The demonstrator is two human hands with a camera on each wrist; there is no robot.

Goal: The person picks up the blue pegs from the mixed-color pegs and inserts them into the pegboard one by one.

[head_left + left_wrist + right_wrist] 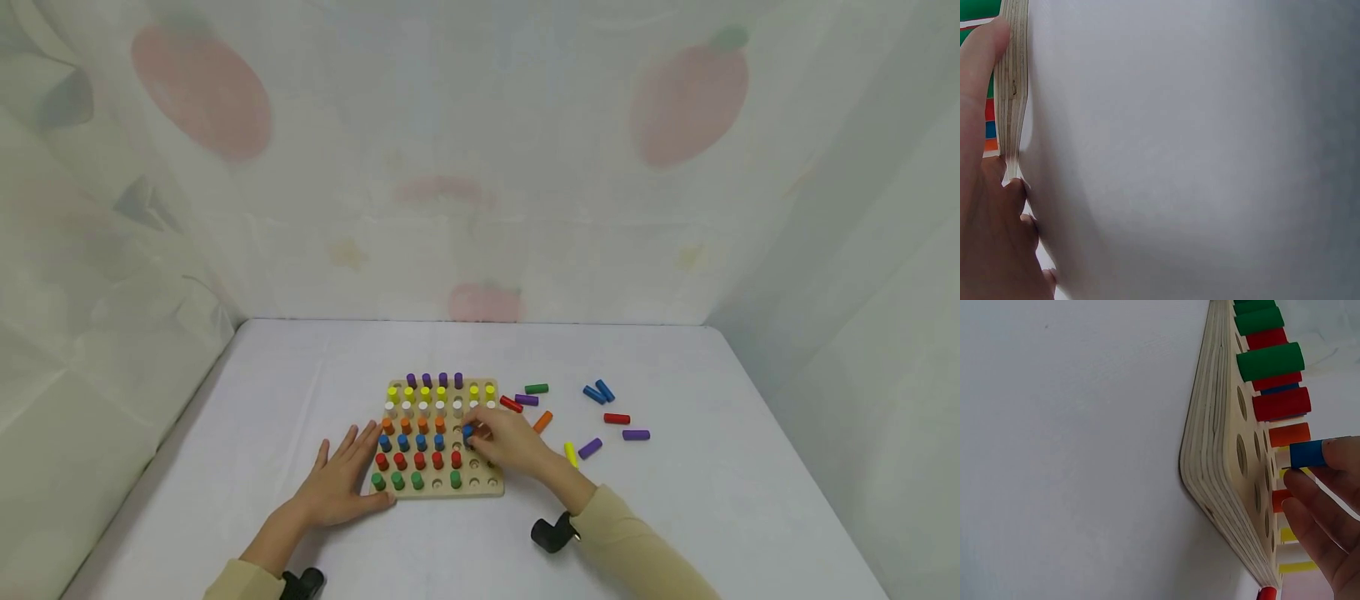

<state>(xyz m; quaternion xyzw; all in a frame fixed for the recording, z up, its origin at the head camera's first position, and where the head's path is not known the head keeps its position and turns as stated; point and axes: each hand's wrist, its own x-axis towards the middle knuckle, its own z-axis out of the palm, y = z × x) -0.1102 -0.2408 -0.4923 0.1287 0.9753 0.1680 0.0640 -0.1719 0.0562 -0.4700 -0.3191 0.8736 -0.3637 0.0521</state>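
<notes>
A wooden pegboard (480, 493) lies on the table, with rows of purple, yellow, white, orange, blue, red and green pegs standing in it. My right hand (513, 442) pinches a blue peg (1307, 454) between thumb and fingers, over the right part of the board near the blue row. In the right wrist view the blue peg's lower end appears close to the board, but I cannot tell if it is in a hole. My left hand (341, 483) rests with extended fingers along the board's left edge, its thumb at the front left corner.
Loose pegs lie right of the board: a green peg (536, 389), an orange peg (543, 422), a yellow peg (571, 454), two blue pegs (594, 395), red pegs (617, 419) and purple pegs (636, 435). Patterned white curtains (480, 250) surround the white table (315, 358).
</notes>
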